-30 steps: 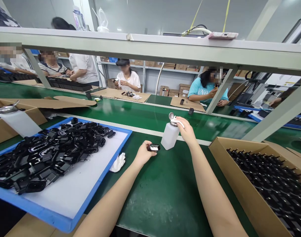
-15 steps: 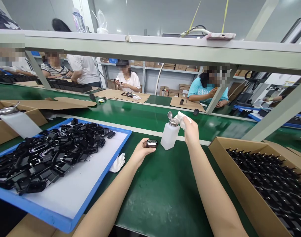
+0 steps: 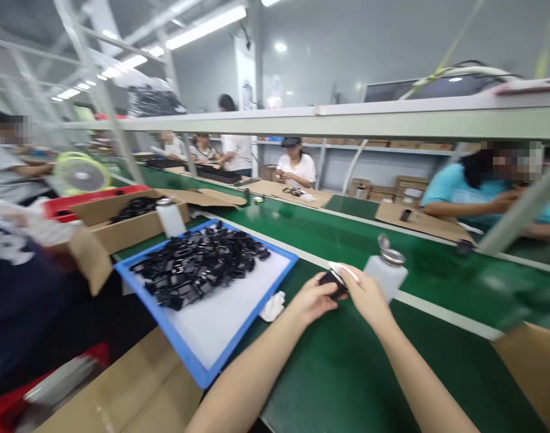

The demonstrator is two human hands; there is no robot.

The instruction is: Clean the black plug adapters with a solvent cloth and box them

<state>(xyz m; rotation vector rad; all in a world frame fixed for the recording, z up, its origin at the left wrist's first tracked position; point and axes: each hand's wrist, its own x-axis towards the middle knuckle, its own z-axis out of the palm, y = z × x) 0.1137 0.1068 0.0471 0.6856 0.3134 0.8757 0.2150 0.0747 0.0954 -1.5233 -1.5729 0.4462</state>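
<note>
The left hand (image 3: pixel 307 302) grips a small black plastic power adapter (image 3: pixel 332 285) between both hands, which sit together. The right hand (image 3: pixel 365 296) presses a white cloth (image 3: pixel 342 270) onto it, just beside a white plastic dispenser bottle (image 3: pixel 386 273).

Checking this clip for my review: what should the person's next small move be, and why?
Probably wipe the black power adapter with the white cloth: the left hand holds the adapter, and the right hand presses the cloth against it.
</note>
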